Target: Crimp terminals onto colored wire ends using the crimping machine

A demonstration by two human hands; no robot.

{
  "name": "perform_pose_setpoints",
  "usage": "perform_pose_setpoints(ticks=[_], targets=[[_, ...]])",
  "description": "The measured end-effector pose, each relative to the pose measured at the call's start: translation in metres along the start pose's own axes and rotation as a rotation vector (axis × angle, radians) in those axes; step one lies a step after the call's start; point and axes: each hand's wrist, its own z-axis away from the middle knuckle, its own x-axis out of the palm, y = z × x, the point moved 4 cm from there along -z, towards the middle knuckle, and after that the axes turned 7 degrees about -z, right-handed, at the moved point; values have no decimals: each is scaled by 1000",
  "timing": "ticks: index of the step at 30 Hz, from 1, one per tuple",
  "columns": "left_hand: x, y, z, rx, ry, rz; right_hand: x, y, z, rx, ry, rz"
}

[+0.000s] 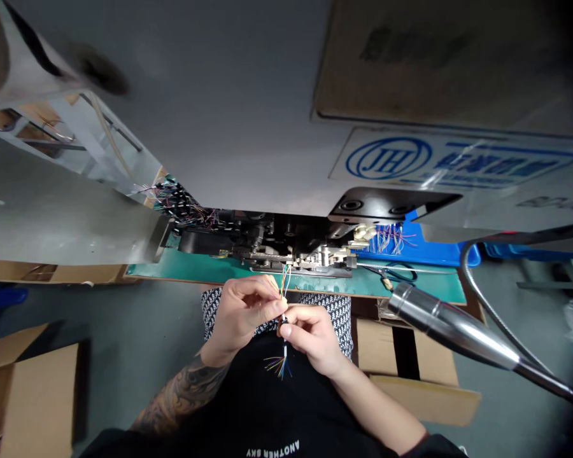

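Observation:
My left hand (251,312) pinches a bundle of thin coloured wires (285,280) between thumb and fingertips. Those wires run up into the metal jaws of a crimping machine (291,259). Just beside it, touching or nearly so, my right hand (315,336) grips the cable (285,351) the wires come from, around a dark part that the fingers mostly hide. Below the hands the cable's other end hangs toward my lap and fans out into loose coloured strands (279,366). Whether the wire tips sit in terminals is too small to tell.
The machine's grey housing (219,114) fills the space ahead. A pile of black cables (179,207) lies at left, and a blue tray (439,245) with finished-looking wire ends at right. A lamp (439,321) juts in over the green bench edge (191,267). Cardboard boxes (42,394) stand below.

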Motion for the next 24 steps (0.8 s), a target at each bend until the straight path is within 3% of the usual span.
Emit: perform_pose_setpoints(ticks=[15,24], targets=[[-2,22,-4,-37,44,-134,-4,20,8,150,-41,-43],[-3,23,-8,-60,-1,-191,-6,24,9,168,-55,-67]])
